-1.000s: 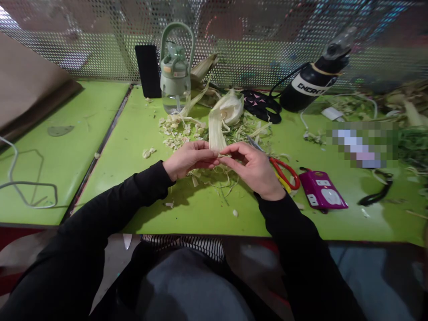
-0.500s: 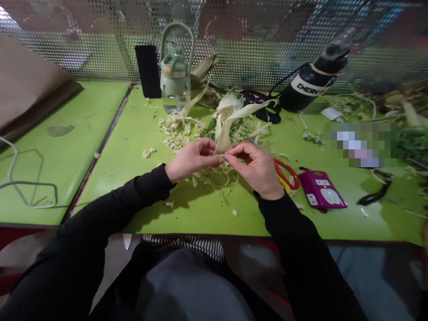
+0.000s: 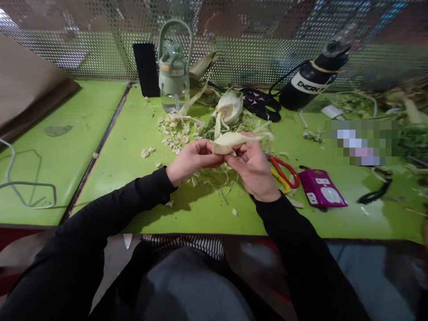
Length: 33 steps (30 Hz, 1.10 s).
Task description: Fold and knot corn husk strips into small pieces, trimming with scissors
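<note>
A pale corn husk strip (image 3: 229, 141) is pinched between my two hands above the green table. My left hand (image 3: 195, 161) grips its near end with thumb and fingertips. My right hand (image 3: 256, 169) pinches it close by, fingers curled, while the strip's free end points right. Just beyond lies a bundle of pale husks (image 3: 230, 108) on a heap of green and cream shreds. Small cut husk pieces (image 3: 175, 138) are scattered to its left. Red-handled scissors (image 3: 286, 173) lie beside my right wrist, partly hidden.
A green bottle (image 3: 174, 78) and a black phone (image 3: 146, 69) stand at the perforated screen. A black bottle (image 3: 304, 84) leans at back right. Nearer are a purple power socket (image 3: 323, 189) and a black strap (image 3: 376, 189). Brown paper (image 3: 30, 84) and a grey cable (image 3: 30, 184) are left.
The husk strip's free end has swung from pointing up and away to lying low toward the right. My right hand has turned slightly; my left hand has hardly moved.
</note>
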Motion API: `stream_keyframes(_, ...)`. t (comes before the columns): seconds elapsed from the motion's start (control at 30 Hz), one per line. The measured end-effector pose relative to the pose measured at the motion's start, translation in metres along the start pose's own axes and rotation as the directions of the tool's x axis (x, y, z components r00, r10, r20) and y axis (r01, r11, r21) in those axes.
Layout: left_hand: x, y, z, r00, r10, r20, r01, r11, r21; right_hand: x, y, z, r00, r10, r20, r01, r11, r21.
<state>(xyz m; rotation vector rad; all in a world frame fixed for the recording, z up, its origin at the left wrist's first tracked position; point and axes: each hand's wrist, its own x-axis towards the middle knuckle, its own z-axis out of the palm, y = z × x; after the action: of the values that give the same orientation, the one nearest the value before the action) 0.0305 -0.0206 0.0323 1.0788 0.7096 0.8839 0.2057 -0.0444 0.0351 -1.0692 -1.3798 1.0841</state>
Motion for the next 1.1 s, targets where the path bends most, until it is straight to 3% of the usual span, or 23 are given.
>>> stream_keyframes(0.1, 0.0, 0.001, 0.0, 0.995, -0.093, -0.039, 0.09, 0.993, -0.081, 0.001, -0.003, 0.0, 0.999, 0.031, 0.007, -0.031, 0.999, 0.007)
stream_keyframes(0.27, 0.0, 0.007, 0.0, 0.993, -0.119, -0.014, 0.118, 0.991, -0.06, 0.002, -0.005, -0.004, 0.997, 0.074, 0.036, -0.072, 0.997, -0.036)
stream_keyframes(0.37, 0.0, 0.01, -0.001, 0.988, -0.154, -0.024, 0.152, 0.986, -0.068, 0.001, -0.007, -0.009, 0.998, 0.029, 0.053, -0.023, 0.993, -0.115)
stream_keyframes(0.43, 0.0, 0.012, -0.002, 0.982, -0.184, -0.042, 0.179, 0.979, -0.101, 0.001, -0.011, -0.015, 0.995, -0.065, 0.078, 0.08, 0.977, -0.2)
stream_keyframes(0.57, 0.0, 0.016, -0.002, 0.975, -0.217, -0.05, 0.209, 0.969, -0.13, 0.002, -0.016, -0.027, 0.948, -0.295, 0.122, 0.317, 0.816, -0.484)
stream_keyframes(0.7, -0.001, 0.017, -0.001, 0.971, -0.237, -0.04, 0.23, 0.965, -0.126, 0.002, -0.015, -0.028, 0.922, -0.332, 0.201, 0.382, 0.687, -0.618)
stream_keyframes(1.1, 0.0, 0.012, -0.004, 0.984, -0.178, -0.02, 0.177, 0.984, -0.026, 0.003, -0.016, -0.025, 0.947, -0.256, 0.195, 0.322, 0.736, -0.596)
